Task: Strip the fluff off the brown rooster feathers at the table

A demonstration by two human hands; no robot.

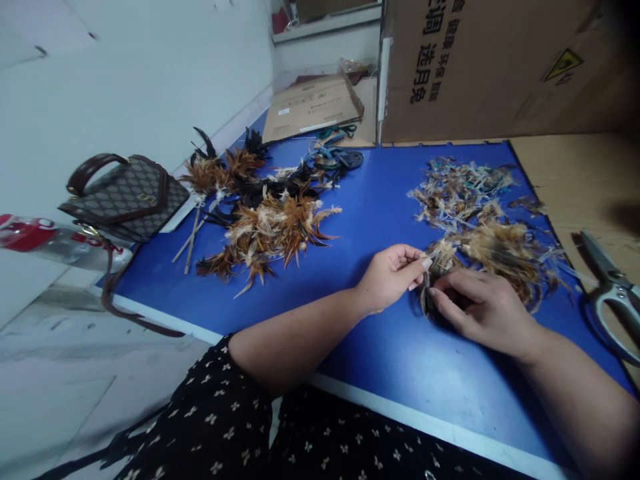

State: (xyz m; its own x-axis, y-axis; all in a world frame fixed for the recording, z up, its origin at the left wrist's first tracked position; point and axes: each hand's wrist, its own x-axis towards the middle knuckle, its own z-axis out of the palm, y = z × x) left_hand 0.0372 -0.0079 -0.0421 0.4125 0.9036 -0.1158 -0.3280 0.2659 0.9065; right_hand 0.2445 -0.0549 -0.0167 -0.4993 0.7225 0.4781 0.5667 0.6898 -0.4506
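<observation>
My left hand (393, 275) pinches the top of a small dark bunch of feathers (429, 283) on the blue board (380, 200). Beside it, my right hand (483, 308) curls its fingers round the same bunch from the right. Both hands meet at the near edge of a loose heap of brown and pale feathers (493, 247). Further back lies a thinner scatter of feathers mixed with blue scraps (463, 183).
Bundled brown and black feathers on sticks (260, 220) lie at the left. A patterned handbag (125, 197) and a plastic bottle (55, 241) sit off the board's left edge. Scissors (613, 290) rest at the right. A large cardboard box (500, 67) stands behind.
</observation>
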